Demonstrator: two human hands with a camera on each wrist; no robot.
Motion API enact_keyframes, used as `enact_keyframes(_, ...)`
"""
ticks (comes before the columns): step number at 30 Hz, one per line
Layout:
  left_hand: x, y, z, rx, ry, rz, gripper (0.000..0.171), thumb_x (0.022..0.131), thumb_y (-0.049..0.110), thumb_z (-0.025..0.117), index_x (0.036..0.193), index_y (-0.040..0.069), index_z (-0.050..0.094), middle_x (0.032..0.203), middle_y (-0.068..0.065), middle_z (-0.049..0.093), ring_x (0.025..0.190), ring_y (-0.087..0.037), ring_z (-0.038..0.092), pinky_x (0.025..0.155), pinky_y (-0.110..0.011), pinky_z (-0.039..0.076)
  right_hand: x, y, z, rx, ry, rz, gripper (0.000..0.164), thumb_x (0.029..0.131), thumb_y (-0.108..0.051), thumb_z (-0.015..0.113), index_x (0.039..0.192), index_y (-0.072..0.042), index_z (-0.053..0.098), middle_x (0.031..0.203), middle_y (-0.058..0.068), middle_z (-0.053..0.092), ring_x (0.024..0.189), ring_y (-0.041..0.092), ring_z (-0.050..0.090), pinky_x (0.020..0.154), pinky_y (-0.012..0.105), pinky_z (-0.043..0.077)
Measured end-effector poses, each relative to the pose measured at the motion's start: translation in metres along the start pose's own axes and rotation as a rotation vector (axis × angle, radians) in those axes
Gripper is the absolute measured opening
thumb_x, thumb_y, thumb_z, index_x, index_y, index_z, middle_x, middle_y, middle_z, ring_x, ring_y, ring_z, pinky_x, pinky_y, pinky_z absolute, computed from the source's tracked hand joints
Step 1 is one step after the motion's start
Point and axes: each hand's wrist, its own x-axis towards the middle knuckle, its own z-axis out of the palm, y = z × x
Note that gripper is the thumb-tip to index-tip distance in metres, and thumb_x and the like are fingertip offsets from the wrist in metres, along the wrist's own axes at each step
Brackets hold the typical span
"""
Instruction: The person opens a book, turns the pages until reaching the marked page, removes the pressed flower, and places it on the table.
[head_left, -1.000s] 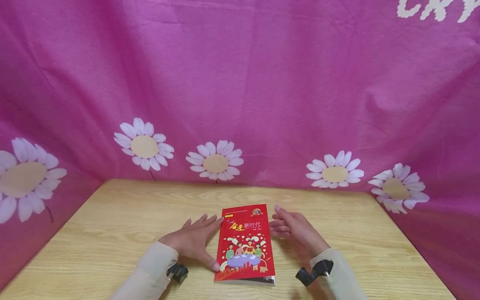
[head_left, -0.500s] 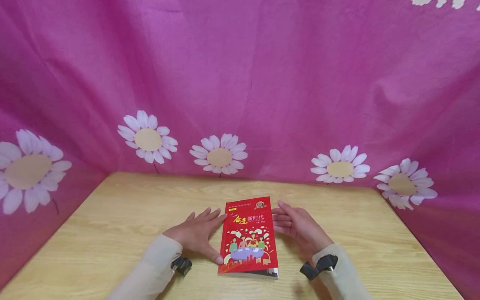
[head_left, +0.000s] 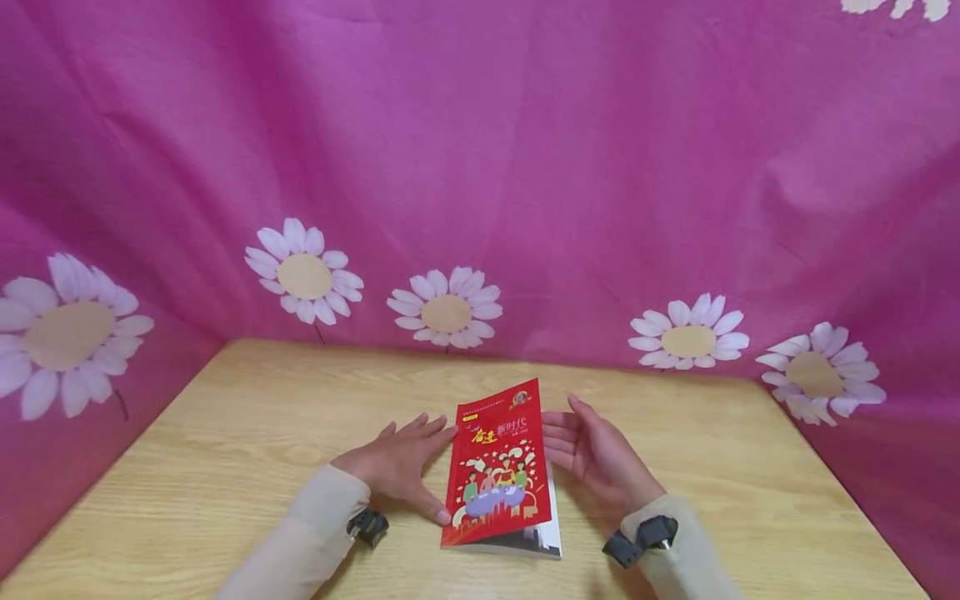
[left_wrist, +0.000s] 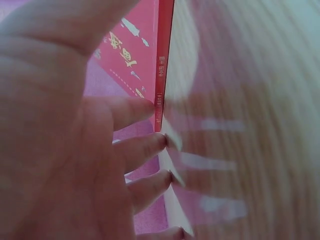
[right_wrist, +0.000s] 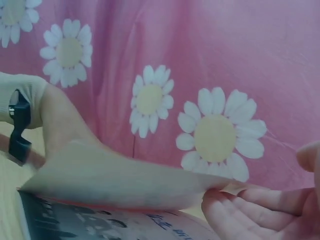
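Note:
A red booklet [head_left: 497, 487] with printed figures around a table on its cover lies between my two hands. Its front cover is raised along the right side. On the left my left hand [head_left: 397, 467] spreads its fingers, with thumb and forefinger touching the spine [left_wrist: 160, 75]. The other fingertips rest on the table, as the left wrist view shows. My right hand [head_left: 606, 462] holds its fingers fairly straight under the cover's free edge, thumb apart and up. In the right wrist view the lifted cover [right_wrist: 115, 182] rises above a printed page [right_wrist: 95, 222].
The wooden table [head_left: 270, 400] extends around the booklet. A pink cloth [head_left: 480, 167] with daisy prints [head_left: 446, 313] hangs behind it and along both sides. A black strap [head_left: 641, 542] sits on the right wrist, another [head_left: 367, 527] on the left.
My right fingers have raised the front cover from nearly flat to clearly tilted, baring the page beneath. My left hand stays at the spine. The head view has shifted slightly.

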Motion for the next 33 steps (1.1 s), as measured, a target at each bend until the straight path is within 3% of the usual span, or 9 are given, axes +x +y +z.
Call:
enact_keyframes(5, -0.005, -0.002, 0.001, -0.013, 0.005, -0.01, 0.119, 0.055, 0.07, 0.078, 0.153, 0.022, 0.029, 0.16, -0.006, 0.021, 0.148, -0.03, 0.008, 0.113, -0.062, 0.008, -0.005, 0.004, 0.013, 0.038, -0.078, -0.001, 0.068, 0.101, -0.049, 0.04, 0.132, 0.012, 0.042, 0.112, 0.015, 0.067, 0.101, 0.023, 0.067, 0.094, 0.038, 0.05)
enact_keyframes(8, -0.01, -0.008, 0.001, 0.005, 0.026, -0.016, 0.118, 0.057, 0.072, 0.077, 0.153, 0.021, 0.03, 0.16, -0.007, 0.02, 0.147, -0.032, 0.008, 0.113, -0.063, 0.008, -0.006, 0.01, 0.025, -0.01, -0.113, -0.018, 0.07, 0.102, -0.05, 0.036, 0.134, 0.012, 0.042, 0.114, 0.016, 0.066, 0.103, 0.023, 0.066, 0.094, 0.037, 0.05)
enact_keyframes(14, -0.019, -0.024, -0.011, 0.021, 0.094, -0.063, 0.103, 0.072, 0.072, 0.067, 0.152, 0.019, 0.031, 0.159, -0.01, 0.021, 0.147, -0.033, 0.008, 0.113, -0.062, 0.004, 0.001, 0.013, 0.052, -0.281, -0.191, -0.133, 0.069, 0.103, -0.051, 0.028, 0.145, 0.004, 0.036, 0.134, 0.026, 0.053, 0.118, 0.029, 0.058, 0.099, 0.041, 0.047)
enact_keyframes(18, -0.028, -0.037, -0.024, -0.001, 0.151, -0.083, 0.093, 0.081, 0.068, 0.06, 0.152, 0.017, 0.03, 0.159, -0.014, 0.021, 0.147, -0.036, 0.009, 0.112, -0.064, 0.003, 0.005, 0.016, 0.068, -0.48, -0.257, -0.178, 0.062, 0.104, -0.049, 0.025, 0.151, -0.008, 0.032, 0.141, 0.024, 0.047, 0.128, 0.034, 0.048, 0.107, 0.047, 0.038)
enact_keyframes(21, -0.036, -0.045, -0.035, -0.007, 0.203, -0.076, 0.087, 0.087, 0.065, 0.055, 0.152, 0.013, 0.029, 0.158, -0.018, 0.021, 0.145, -0.04, 0.01, 0.111, -0.066, 0.004, 0.008, 0.02, 0.079, -0.607, -0.27, -0.207, 0.06, 0.105, -0.047, 0.025, 0.151, -0.009, 0.03, 0.144, 0.021, 0.045, 0.133, 0.036, 0.042, 0.11, 0.05, 0.031)
enact_keyframes(27, -0.051, -0.058, -0.058, -0.002, 0.309, -0.056, 0.074, 0.096, 0.053, 0.049, 0.152, 0.008, 0.029, 0.155, -0.022, 0.024, 0.143, -0.043, 0.017, 0.109, -0.068, 0.01, 0.01, 0.032, 0.098, -0.76, -0.227, -0.209, 0.058, 0.103, -0.049, 0.031, 0.148, -0.013, 0.038, 0.147, 0.007, 0.046, 0.139, 0.027, 0.036, 0.113, 0.052, 0.024)
enact_keyframes(33, -0.067, -0.067, -0.069, 0.002, 0.371, -0.076, 0.066, 0.1, 0.046, 0.045, 0.152, 0.009, 0.029, 0.155, -0.021, 0.027, 0.143, -0.043, 0.016, 0.111, -0.064, 0.013, 0.012, 0.044, 0.113, -0.95, -0.175, -0.212, 0.053, 0.1, -0.054, 0.037, 0.142, -0.025, 0.049, 0.144, -0.007, 0.048, 0.136, 0.018, 0.039, 0.112, 0.047, 0.028)
